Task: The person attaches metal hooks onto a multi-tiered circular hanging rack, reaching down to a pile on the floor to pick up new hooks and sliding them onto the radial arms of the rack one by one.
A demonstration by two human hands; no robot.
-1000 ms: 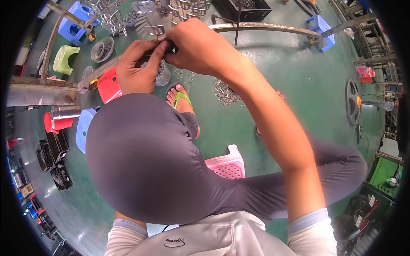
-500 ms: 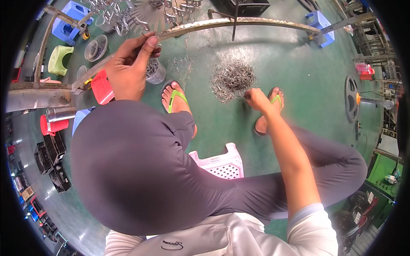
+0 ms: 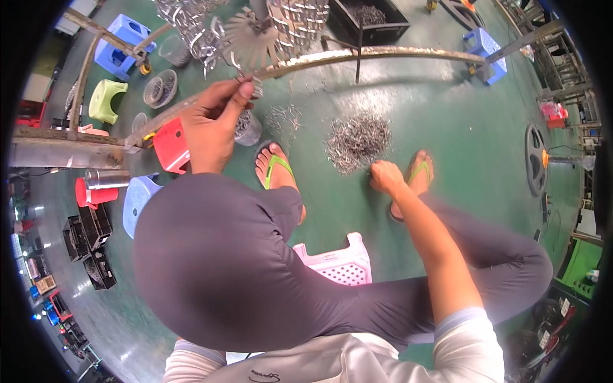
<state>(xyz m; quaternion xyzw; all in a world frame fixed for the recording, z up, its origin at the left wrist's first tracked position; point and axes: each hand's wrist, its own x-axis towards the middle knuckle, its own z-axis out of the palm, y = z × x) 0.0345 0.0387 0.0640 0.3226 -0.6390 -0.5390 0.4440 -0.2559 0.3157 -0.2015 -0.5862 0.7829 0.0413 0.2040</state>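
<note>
My left hand (image 3: 220, 118) is raised at the upper left, thumb and fingers pinched on a small metal hook (image 3: 256, 87), just below a rack of hanging metal hooks (image 3: 299, 29). Lower down, my right hand (image 3: 386, 177) is closed at the lower right edge of a pile of small metal hooks (image 3: 359, 142) on the green floor. What its fingers hold, if anything, is hidden. Some loose hooks (image 3: 283, 119) lie left of the pile, beside a clear bucket of metal pieces (image 3: 248, 128).
A metal frame bar (image 3: 408, 51) curves across the top, with a black crate (image 3: 377, 32) behind it. A pink stool (image 3: 341, 260) stands between my legs. Red (image 3: 171, 148), blue (image 3: 137, 201) and green stools (image 3: 107, 101) stand at the left, a blue one (image 3: 486, 54) at the upper right.
The view has shifted, showing more of the hanging rack and crate at the top. My right hand remains close to the pile's edge, my left hand still pinched near the rack.
</note>
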